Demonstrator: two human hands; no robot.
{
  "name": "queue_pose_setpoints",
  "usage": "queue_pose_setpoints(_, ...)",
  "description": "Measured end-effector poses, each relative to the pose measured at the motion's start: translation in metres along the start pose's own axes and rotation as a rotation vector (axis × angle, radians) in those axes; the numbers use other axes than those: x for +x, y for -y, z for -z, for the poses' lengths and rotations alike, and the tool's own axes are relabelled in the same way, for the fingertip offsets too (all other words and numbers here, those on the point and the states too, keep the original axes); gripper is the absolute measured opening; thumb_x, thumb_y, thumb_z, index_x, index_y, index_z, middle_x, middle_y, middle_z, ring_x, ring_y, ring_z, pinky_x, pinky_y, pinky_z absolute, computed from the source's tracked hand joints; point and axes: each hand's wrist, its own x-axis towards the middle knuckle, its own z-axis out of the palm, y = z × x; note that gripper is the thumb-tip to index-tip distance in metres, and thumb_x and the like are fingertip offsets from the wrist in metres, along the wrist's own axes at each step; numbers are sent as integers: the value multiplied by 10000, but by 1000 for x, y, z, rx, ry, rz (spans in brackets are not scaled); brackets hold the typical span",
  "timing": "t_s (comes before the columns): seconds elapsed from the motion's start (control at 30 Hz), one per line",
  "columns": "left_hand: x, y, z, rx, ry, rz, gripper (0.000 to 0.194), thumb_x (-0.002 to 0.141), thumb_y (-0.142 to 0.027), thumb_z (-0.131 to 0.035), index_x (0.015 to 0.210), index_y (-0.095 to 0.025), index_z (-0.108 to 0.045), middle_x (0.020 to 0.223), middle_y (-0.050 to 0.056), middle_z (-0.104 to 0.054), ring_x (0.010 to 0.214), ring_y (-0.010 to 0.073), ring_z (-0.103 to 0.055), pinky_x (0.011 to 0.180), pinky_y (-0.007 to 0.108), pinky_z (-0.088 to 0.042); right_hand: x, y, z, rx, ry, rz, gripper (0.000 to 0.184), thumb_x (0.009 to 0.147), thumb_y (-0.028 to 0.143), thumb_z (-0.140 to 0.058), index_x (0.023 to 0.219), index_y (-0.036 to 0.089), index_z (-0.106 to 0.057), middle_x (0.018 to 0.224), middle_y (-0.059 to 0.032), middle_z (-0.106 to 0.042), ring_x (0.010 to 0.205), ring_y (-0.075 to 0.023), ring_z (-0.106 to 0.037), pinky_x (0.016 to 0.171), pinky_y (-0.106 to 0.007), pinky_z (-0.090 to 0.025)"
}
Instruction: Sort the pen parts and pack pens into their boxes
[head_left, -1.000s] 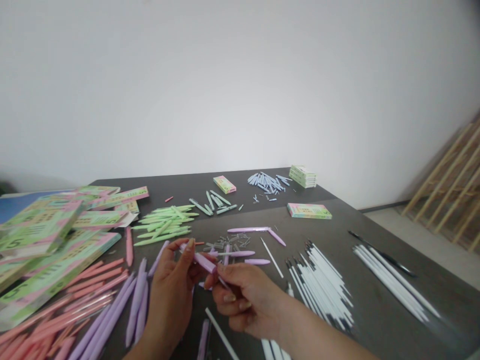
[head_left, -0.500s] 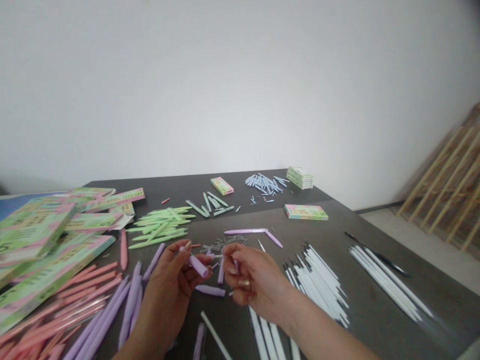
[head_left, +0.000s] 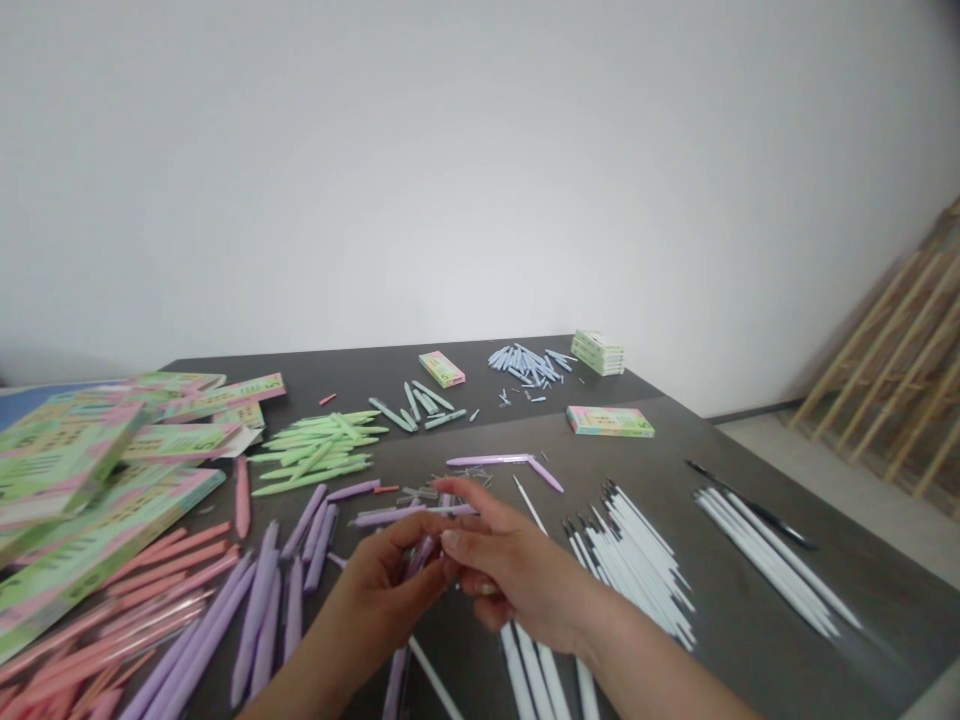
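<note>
Over the near middle of the dark table my two hands meet at the fingertips. My left hand [head_left: 390,580] is closed around a purple pen barrel [head_left: 421,553], of which only a short stretch shows between the fingers. My right hand [head_left: 510,555] is closed against the left fingertips; its index finger is raised a little, and whatever it pinches is hidden. Just beyond the hands lie purple pen parts [head_left: 390,516] and small clear pieces [head_left: 420,492]. A white refill [head_left: 435,680] rests on the table below the hands.
White refills [head_left: 645,570] lie fanned out at right, with more refills [head_left: 765,565] farther right. Purple barrels [head_left: 259,620], coral pens [head_left: 112,640] and flat printed boxes [head_left: 112,530] cover the left. Green pens [head_left: 322,450], blue parts [head_left: 529,365] and stacked boxes [head_left: 598,352] lie beyond.
Half a second ago my hands were slightly apart, with the purple barrel plainly visible in the left. My left hand has moved right and down against the right, uncovering purple parts on the table.
</note>
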Motion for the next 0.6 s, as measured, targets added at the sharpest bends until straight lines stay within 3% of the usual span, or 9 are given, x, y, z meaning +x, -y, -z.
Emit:
queue_pose_setpoints(0.1, 1, 5, -3, 19, 140, -37, 147, 550, -289, -741, 575, -177, -650, 552, 30, -583, 556, 166, -547, 534, 274, -452, 0, -2, 3, -12, 14, -16, 441, 729, 299, -627, 1136, 278, -459, 696, 74, -420, 419, -16, -330, 318, -127, -171)
queue_pose_setpoints(0.2, -2, 7, -6, 43, 47, -28, 161, 525, -308, -749, 562, -192, -646, 501, 9, -564, 498, 152, -526, 463, 252, -426, 2, -2, 4, 3, 26, -47, 360, 745, 297, -622, 1079, 249, -494, 669, 74, -418, 396, -8, -297, 318, -128, -137)
queue_pose_setpoints(0.37, -10, 3, -10, 77, -117, 75, 130, 521, -272, -749, 583, -214, -651, 326, -56, -385, 348, 113, -436, 313, 179, -269, 7, -4, 7, 61, 39, -131, 261, 786, 424, -570, 954, 227, -537, 616, 76, -387, 390, -9, -273, 328, -117, -141)
queue_pose_setpoints(0.5, -10, 1, -9, 87, -80, 124, 119, 542, -259, -735, 576, -200, -637, 326, -65, -390, 262, 44, -287, 273, 156, -147, 9, -4, 9, 141, 47, -175, 289, 773, 486, -559, 865, 213, -525, 606, 73, -380, 398, -16, -309, 328, -115, -143)
queue_pose_setpoints(0.6, -7, 2, -5, 117, -33, 193, 140, 561, -284, -725, 612, -190, -634, 327, -74, -388, 257, 21, -214, 275, 149, -115, 8, -3, 9, 144, 48, -178, 235, 765, 391, -576, 915, 215, -533, 613, 72, -393, 410, -22, -335, 335, -121, -157)
